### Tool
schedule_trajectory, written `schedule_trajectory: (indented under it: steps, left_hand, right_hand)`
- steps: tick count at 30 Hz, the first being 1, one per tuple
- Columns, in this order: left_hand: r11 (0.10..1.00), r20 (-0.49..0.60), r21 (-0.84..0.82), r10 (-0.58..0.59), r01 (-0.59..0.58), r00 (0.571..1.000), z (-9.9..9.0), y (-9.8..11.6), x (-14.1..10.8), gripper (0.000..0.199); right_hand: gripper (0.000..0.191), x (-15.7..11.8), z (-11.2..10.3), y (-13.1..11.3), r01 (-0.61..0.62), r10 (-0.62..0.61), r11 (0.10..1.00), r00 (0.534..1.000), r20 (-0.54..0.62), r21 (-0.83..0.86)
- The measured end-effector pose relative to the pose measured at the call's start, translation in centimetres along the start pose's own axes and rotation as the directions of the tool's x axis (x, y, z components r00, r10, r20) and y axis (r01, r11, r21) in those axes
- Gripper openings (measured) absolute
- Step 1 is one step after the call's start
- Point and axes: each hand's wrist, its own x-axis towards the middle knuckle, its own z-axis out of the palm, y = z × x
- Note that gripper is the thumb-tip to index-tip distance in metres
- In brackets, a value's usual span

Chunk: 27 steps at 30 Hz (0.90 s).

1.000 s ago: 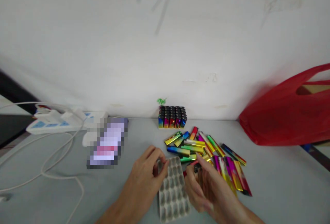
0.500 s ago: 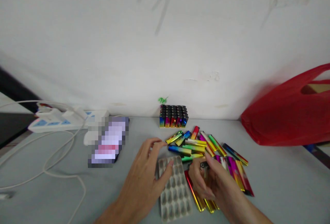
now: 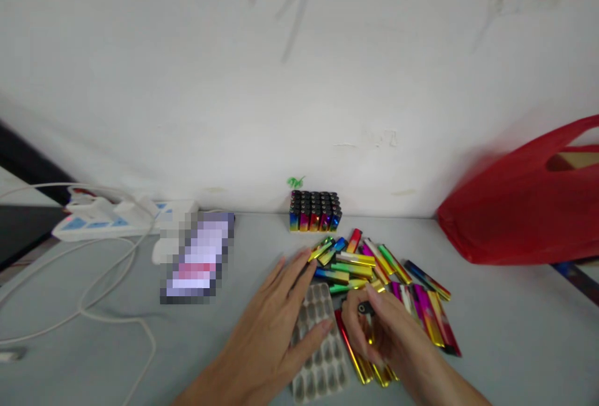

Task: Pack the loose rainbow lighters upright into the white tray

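Observation:
My left hand (image 3: 276,312) is open, its fingers spread toward the pile and its thumb over the grey tray (image 3: 322,353) with rows of oval hollows. Its fingertips are at a green and yellow lighter (image 3: 322,248) and a blue and gold lighter (image 3: 331,275); whether they touch is unclear. My right hand (image 3: 381,325) is closed around a lighter (image 3: 365,309), with the black top showing between thumb and fingers and most of the body hidden. Below it lie red and gold lighters (image 3: 350,350). Shiny lighters (image 3: 354,259) in several colours are scattered beyond both hands.
A block of upright lighters (image 3: 315,211) stands by the wall. On the left are a blurred-out phone (image 3: 199,256), a white power strip (image 3: 107,222) and a looping white cable (image 3: 135,317). A red bag (image 3: 524,206) rests at the right.
My left hand has moved right and its fingers have stretched out over the lighters' near-left edge and the tray. My right hand still holds the lighter, its top turned slightly.

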Motion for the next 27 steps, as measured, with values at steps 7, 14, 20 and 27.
schedule_trajectory:
  steps: [7,14,20,27]
  left_hand:
    - [0.999,0.015,-0.022,-0.044,0.045,0.999,0.18,-0.14,-0.11,0.076]
    - [0.988,-0.105,-0.092,-0.133,0.124,0.986,0.0,0.19,0.04,0.064]
    - [0.984,-0.178,-0.11,-0.16,0.142,0.971,-0.2,0.33,0.16,0.049]
    - [0.967,-0.299,-0.061,-0.255,0.249,0.919,-0.2,0.21,0.48,0.018]
  right_hand:
    - [0.071,0.1,0.22,0.34,-0.002,0.002,1.0,1.0,-0.012,0.026]
    - [0.07,0.04,-0.05,0.48,-0.007,0.007,1.0,1.0,-0.022,0.012]
    - [0.071,0.1,-0.22,0.55,-0.011,0.011,1.0,1.0,0.001,0.012]
    - [0.07,-0.06,-0.03,0.37,-0.037,0.038,0.999,0.999,-0.022,0.015]
